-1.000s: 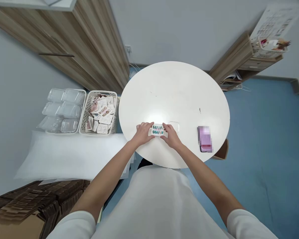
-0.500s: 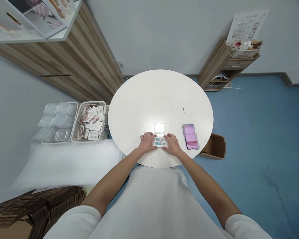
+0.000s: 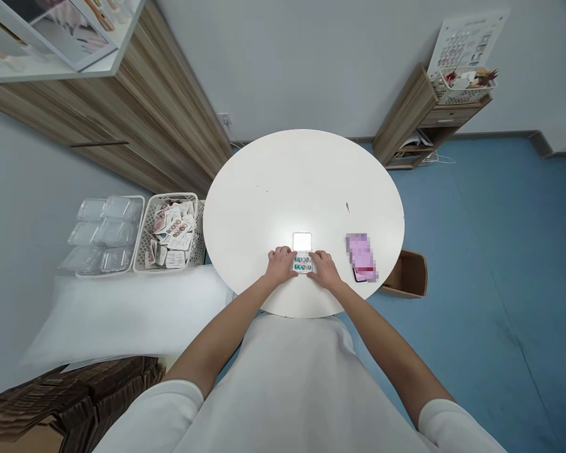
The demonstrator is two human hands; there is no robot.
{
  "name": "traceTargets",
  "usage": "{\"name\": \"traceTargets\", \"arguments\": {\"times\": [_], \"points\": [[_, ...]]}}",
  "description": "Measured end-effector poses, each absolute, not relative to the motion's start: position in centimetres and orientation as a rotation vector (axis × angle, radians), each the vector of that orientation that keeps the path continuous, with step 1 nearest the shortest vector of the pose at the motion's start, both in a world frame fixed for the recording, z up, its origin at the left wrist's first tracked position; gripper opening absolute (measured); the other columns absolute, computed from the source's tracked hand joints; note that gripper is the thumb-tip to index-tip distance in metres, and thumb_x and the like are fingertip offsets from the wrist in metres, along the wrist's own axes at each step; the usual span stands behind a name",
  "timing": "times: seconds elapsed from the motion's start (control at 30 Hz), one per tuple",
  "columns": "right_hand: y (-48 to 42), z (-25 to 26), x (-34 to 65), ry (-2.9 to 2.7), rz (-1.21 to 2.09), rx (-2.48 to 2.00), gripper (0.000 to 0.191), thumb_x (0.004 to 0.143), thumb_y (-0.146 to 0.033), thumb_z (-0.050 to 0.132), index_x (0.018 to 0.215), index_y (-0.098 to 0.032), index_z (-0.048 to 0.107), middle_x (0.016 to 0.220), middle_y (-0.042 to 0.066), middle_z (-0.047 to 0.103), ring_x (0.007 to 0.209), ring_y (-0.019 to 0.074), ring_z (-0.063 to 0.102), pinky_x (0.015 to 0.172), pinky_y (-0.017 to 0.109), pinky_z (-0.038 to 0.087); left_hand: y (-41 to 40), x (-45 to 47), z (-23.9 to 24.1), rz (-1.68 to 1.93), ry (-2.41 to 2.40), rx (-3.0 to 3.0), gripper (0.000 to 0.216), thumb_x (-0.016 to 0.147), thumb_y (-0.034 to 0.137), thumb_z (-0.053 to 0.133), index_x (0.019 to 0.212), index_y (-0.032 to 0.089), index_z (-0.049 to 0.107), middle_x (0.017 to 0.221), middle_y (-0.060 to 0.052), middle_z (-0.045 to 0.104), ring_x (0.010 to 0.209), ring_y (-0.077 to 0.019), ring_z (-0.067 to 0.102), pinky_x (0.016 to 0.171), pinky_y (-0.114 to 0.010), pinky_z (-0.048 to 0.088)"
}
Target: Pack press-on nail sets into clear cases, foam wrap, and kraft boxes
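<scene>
A small open press-on nail box (image 3: 302, 272) lies on the white oval table near its front edge, its clear lid (image 3: 302, 241) tipped back away from me. Two rows of small teal, silvery and pinkish nails (image 3: 302, 263) show in its lower half. My left hand (image 3: 280, 265) is closed on the box's left side, fingers curled at the upper corner and thumb at the lower one. Opposite it, my right hand (image 3: 324, 268) grips the right side in the same way. Both forearms reach in from below.
A phone (image 3: 361, 258), its screen blurred, lies to the right on the table (image 3: 302, 176). Left of the table are a basket of printed cards (image 3: 173, 233) and a tray of clear plastic boxes (image 3: 108, 231). A cardboard box (image 3: 408, 274) stands on the floor at right.
The part holding the nails looked wider than the lid before; now it lines up with the lid. My hands have shifted slightly with it, and the view has moved a little.
</scene>
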State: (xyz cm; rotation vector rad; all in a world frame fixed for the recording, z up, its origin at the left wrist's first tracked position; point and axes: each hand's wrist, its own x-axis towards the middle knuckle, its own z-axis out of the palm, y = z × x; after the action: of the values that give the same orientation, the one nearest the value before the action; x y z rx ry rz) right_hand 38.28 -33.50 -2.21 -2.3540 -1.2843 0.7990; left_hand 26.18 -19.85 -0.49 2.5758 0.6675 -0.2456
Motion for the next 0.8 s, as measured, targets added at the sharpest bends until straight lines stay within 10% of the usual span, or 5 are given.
{"name": "traceTargets", "arguments": {"times": [0.8], "points": [[-34.3, -2.3, 38.7, -1.181, 0.865, -2.267, 0.07, 0.063, -0.029, 0.065, 0.127, -0.023, 0.034, 0.121, 0.009, 0.04, 0.115, 0.0262, 0.033, 0.091, 0.04, 0.036, -19.7, 24.9, -1.2, -0.248, 0.789, 2.388, 0.071, 0.06, 0.042, 0.067, 0.123, 0.023, 0.039, 0.112, -0.009, 0.051, 0.105, -0.0277, 0.042, 0.085, -0.04, 0.032]]}}
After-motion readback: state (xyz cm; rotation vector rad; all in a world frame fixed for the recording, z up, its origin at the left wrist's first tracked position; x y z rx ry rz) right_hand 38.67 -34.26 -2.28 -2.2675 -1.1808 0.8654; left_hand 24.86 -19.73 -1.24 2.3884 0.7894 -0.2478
